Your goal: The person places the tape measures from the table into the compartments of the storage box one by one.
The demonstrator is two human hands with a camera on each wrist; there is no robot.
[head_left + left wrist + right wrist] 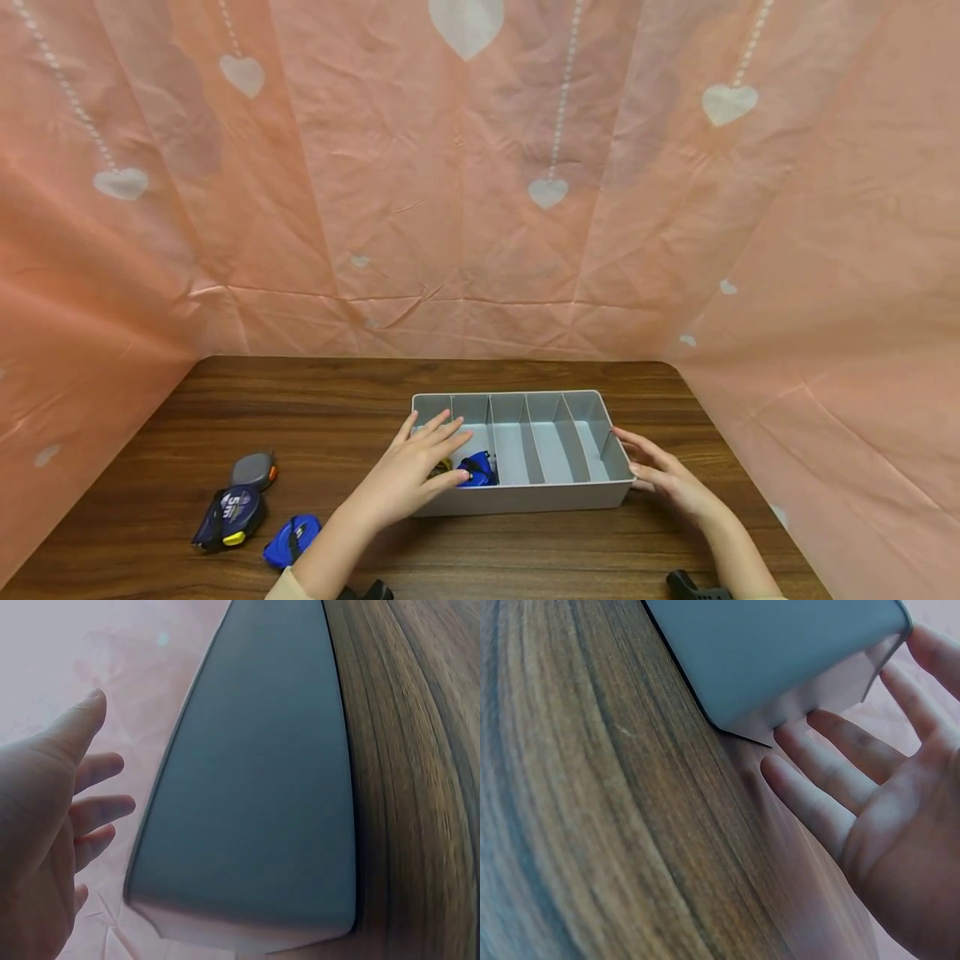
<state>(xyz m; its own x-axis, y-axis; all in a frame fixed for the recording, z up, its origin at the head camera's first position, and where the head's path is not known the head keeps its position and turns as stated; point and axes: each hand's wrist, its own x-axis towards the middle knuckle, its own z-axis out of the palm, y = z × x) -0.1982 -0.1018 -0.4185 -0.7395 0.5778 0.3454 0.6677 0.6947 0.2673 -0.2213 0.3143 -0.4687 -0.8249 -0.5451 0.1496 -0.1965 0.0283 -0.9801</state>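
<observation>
divided grey tray [536, 498]: sits on bench [330, 400], nearer right edge than left; holds blue tape measure [478, 471]. with hands apart: left hand [408, 475] spread over left end, right hand [670, 481], fingers extended, touching right end.

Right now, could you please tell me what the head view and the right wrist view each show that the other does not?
Only the head view shows the left hand, the tape measures and the compartments inside the tray. Only the right wrist view shows the right palm and the tray's outer right end. Both share the right hand, tray, wooden table and pink cloth.
</observation>
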